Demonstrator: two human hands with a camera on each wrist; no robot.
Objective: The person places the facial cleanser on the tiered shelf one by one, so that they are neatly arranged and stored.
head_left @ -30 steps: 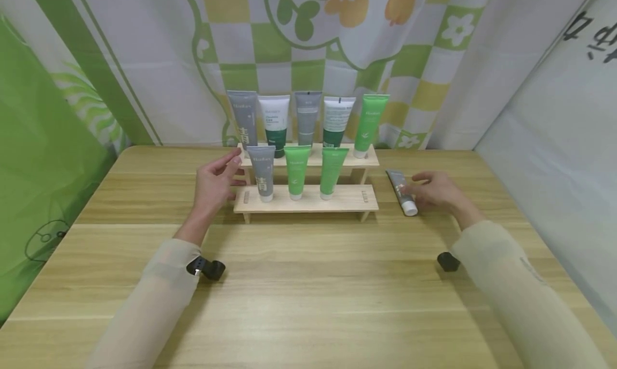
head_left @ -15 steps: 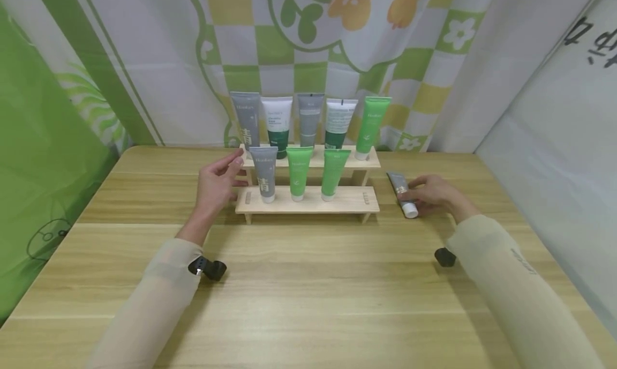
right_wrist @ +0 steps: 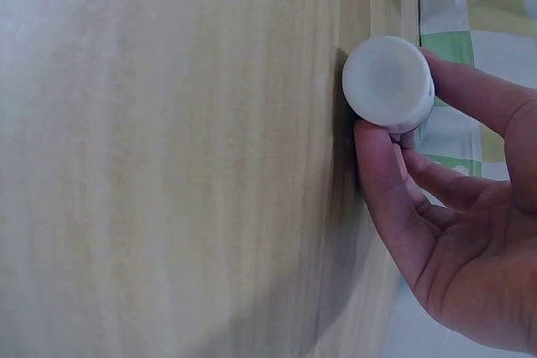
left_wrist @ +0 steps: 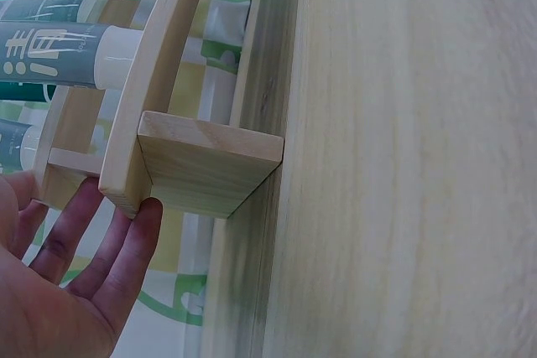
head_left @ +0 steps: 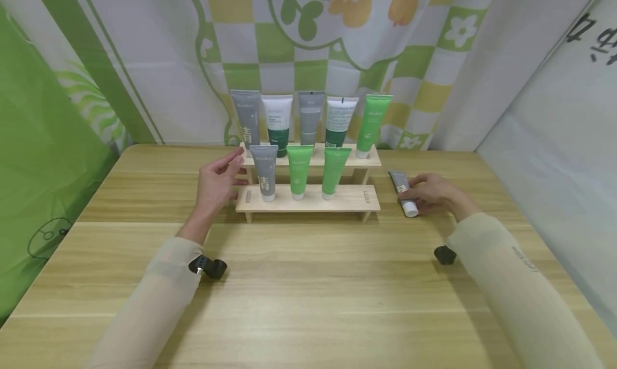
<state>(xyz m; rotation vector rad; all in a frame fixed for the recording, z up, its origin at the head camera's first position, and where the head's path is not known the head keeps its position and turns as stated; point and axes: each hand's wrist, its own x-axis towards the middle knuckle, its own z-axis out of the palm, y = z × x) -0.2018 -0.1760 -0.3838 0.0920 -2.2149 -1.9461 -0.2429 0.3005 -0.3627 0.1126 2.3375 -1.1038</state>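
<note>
A two-tier wooden stand (head_left: pixel 308 205) holds several squeeze tubes standing on their caps: grey, green, and white with dark green. My left hand (head_left: pixel 217 184) is at the stand's left end; in the left wrist view its fairly straight fingers (left_wrist: pixel 138 236) touch the wooden edges. A grey squeeze tube (head_left: pixel 399 181) lies on the table right of the stand, its white cap toward me. My right hand (head_left: pixel 436 192) pinches this tube from its right side. In the right wrist view, the thumb and a finger sit on opposite sides of the white cap (right_wrist: pixel 388 81), which hides the tube's body.
The stand is on a light wood-grain table (head_left: pixel 308 283). Behind hangs a checked, flowered curtain (head_left: pixel 308 47). Green fabric (head_left: pixel 53 144) drops down at the left, and a white sheet with dark writing (head_left: pixel 559 112) borders the right.
My right hand has closed in on the lying grey tube, and its fingers now pinch it. My left hand stays at the stand's left end. The standing tubes have not moved.
</note>
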